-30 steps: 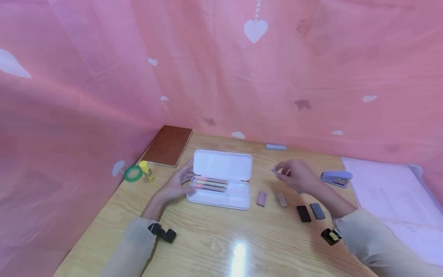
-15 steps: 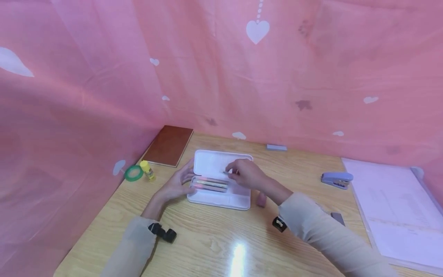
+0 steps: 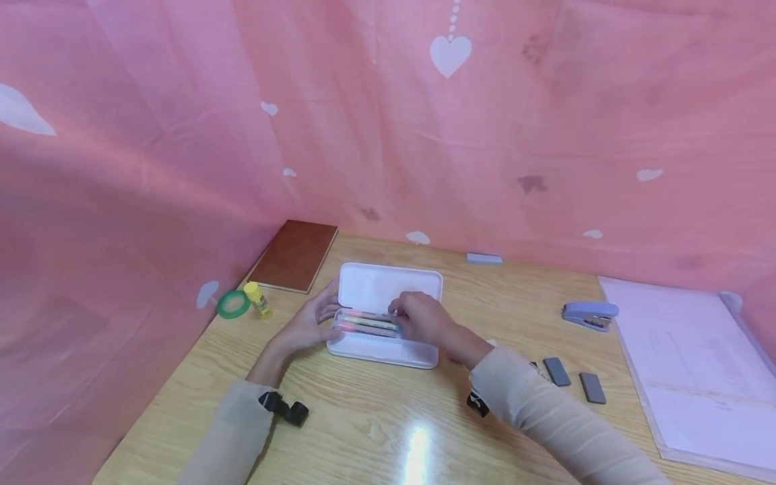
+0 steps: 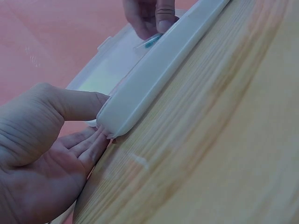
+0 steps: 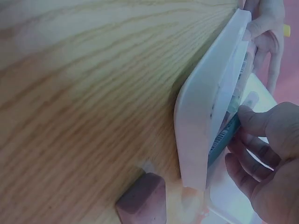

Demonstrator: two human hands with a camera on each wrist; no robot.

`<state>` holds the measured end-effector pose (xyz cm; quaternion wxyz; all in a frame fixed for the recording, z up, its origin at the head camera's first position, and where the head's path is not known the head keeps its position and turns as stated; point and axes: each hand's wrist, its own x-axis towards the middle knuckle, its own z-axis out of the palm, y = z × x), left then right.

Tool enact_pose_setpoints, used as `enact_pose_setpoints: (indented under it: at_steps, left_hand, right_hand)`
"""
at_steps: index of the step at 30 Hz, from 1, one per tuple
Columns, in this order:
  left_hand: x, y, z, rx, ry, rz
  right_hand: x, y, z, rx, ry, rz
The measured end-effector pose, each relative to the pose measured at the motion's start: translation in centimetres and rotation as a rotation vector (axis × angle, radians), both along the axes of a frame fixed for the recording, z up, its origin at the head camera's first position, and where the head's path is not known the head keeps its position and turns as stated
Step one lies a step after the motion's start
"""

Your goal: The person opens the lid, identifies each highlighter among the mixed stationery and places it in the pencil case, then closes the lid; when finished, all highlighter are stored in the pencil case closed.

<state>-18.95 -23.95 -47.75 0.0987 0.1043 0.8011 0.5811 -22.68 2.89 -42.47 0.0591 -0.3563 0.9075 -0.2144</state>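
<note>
A white pencil case (image 3: 376, 351) lies with its lid (image 3: 364, 286) raised, and several pink and pale pens (image 3: 366, 326) are in its left part. At its left end my left hand (image 3: 307, 322) grips the case, thumb on the rim and fingers around the corner; the left wrist view shows this thumb (image 4: 84, 103) closely. My right hand (image 3: 424, 320) is over the right part of the case. Between its thumb and fingers it pinches a teal pen (image 5: 224, 142) with a barcode, slanting into the case. In the head view the hand hides most of that pen.
A pinkish eraser (image 5: 145, 200) lies just right of the case. Grey blocks (image 3: 556, 371), a lilac stapler (image 3: 589, 314) and papers (image 3: 697, 377) are farther right. A brown notebook (image 3: 295, 256), green tape roll (image 3: 233, 304) and yellow glue stick (image 3: 257, 300) stand left.
My right hand has swept left from above the table on the right to the pencil case, carrying the pen, then dipped lower into it. My left hand has stayed on the case.
</note>
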Motion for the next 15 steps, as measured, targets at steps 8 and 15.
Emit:
enact_pose_setpoints:
  at_steps: [8,15]
  left_hand:
    - [0.0,0.3,-0.2,0.017,0.053,-0.026]
    - [0.1,0.0,-0.1,0.02,0.08,-0.032]
  right_hand:
    - [0.4,1.0,0.5,0.041,0.02,-0.003]
    - [-0.3,2.9,2.8,-0.147,0.188,-0.152]
